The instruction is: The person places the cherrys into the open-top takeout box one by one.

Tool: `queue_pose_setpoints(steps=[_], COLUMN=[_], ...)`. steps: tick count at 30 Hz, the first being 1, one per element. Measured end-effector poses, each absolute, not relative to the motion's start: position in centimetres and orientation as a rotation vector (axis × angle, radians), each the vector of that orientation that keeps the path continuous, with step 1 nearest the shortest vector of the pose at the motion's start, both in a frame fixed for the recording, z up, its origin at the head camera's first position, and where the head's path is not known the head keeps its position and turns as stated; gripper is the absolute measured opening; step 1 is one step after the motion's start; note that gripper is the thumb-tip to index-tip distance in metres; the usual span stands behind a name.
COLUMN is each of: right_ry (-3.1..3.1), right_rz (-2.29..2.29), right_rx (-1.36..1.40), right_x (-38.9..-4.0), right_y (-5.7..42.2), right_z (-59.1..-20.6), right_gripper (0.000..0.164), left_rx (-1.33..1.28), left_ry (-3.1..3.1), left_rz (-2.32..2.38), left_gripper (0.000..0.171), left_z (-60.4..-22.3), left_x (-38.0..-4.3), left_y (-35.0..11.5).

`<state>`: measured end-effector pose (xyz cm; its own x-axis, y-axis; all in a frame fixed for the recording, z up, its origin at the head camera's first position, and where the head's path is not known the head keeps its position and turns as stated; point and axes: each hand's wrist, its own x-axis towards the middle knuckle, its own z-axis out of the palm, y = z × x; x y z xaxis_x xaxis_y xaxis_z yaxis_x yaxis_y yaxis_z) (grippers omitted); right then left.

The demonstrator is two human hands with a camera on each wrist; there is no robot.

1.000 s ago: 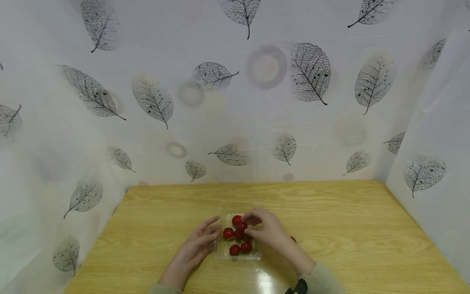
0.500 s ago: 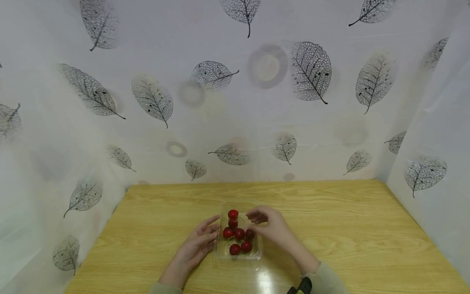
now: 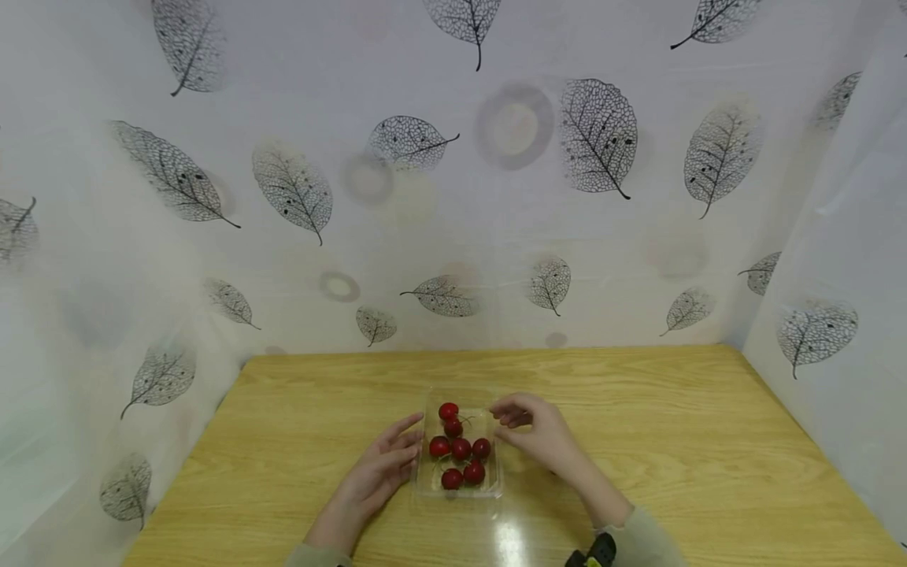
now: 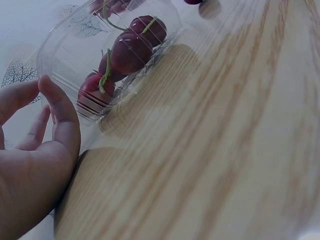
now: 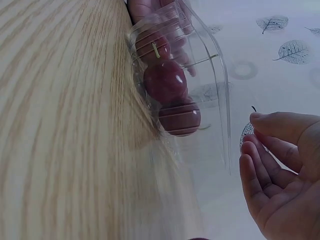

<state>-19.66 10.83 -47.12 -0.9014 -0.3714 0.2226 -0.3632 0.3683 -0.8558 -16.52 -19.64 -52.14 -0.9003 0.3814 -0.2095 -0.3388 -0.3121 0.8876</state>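
A clear plastic box (image 3: 489,491) holds several dark red cherries (image 3: 461,450), some with green stems, which show through its wall in the left wrist view. Along the box's left side lies my left hand (image 3: 379,478), fingers relaxed and their tips at the wall; the left wrist view puts its thumb and forefinger (image 4: 20,96) right at the box's edge. My right hand (image 3: 544,438) is raised just off the right side of the box. Between its thumb and slightly bent fingers (image 5: 252,177) there is nothing.
Outside the box, a cherry (image 4: 192,1) lies on the wooden table (image 3: 319,409), mostly hidden by the right forearm in the head view. Pale leaf-patterned sheets (image 3: 496,205) enclose the table at the back and both sides.
My right hand has let go of a cherry in the box and drawn back to the right. The cherries at the back have shifted. My left hand stays beside the box.
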Motion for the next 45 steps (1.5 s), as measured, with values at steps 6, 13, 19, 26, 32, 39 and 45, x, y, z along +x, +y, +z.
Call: queue_pose_setpoints(steps=[6, 13, 19, 26, 32, 39, 45], right_ry=[2.621, 2.630, 2.642, 2.682, 2.696, 2.700, 2.725], right_rz=[-1.618, -1.613, -1.621, -1.601, -1.608, -1.608, -1.566], right_rx=[-0.671, -0.610, -0.604, -0.564, -0.560, -0.514, -0.516], right_x=[-19.5, -19.4, -19.2, -18.9, -18.5, -18.2, -17.8], right_y=[11.6, 12.7, 13.8, 15.0, 16.0, 17.2, 17.9], right_z=[-47.2, -47.1, -46.9, -47.0, -47.2, -47.7, -48.0], right_gripper=[0.024, 0.025, 0.024, 0.025, 0.025, 0.025, 0.024], left_rx=[0.054, 0.033, 0.034, 0.035, 0.021, 0.030, 0.043], left_ry=[1.500, 1.511, 1.509, 1.518, 1.525, 1.509, 1.495], left_rz=[2.235, 2.230, 2.232, 2.222, 2.216, 2.224, 2.232], left_gripper=[0.055, 0.055, 0.056, 0.058, 0.061, 0.060, 0.057], left_z=[-52.2, -52.1, -52.1, -51.9, -51.7, -51.7, -52.0], left_x=[-16.6, -16.5, -16.5, -16.4, -16.4, -16.4, -16.5], left_y=[-19.7, -19.6, -19.6, -19.6, -19.6, -19.7, -19.7])
